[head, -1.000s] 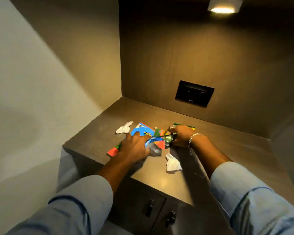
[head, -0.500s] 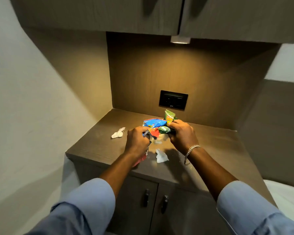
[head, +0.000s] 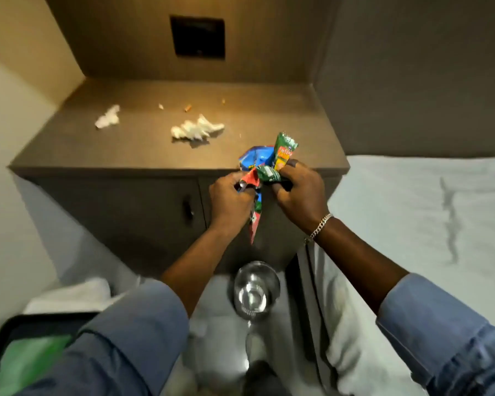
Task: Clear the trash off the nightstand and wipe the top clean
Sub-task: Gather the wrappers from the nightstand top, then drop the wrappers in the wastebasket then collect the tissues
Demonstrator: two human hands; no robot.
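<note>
Wrappers [head: 264, 167] bunched off nightstand [head: 143, 155] front edge, left hand [head: 230, 195] and right hand [head: 296, 192] both clenched on them | top: two tissues [head: 196, 130], crumbs [head: 187, 108] | floor: metal bin [head: 254, 290] below hands, contents unclear | bed [head: 429, 212] right

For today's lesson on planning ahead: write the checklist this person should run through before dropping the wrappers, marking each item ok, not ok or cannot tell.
1. Wrappers held firmly by left hand and right hand: ok.
2. Bundle clear of the nightstand edge: ok.
3. Metal bin open on the floor below: ok.
4. Bundle directly over the bin: cannot tell.
5. Nightstand top free of trash: not ok; two tissue wads and small crumbs lie there.
6. Wiping cloth at hand: cannot tell.
</note>
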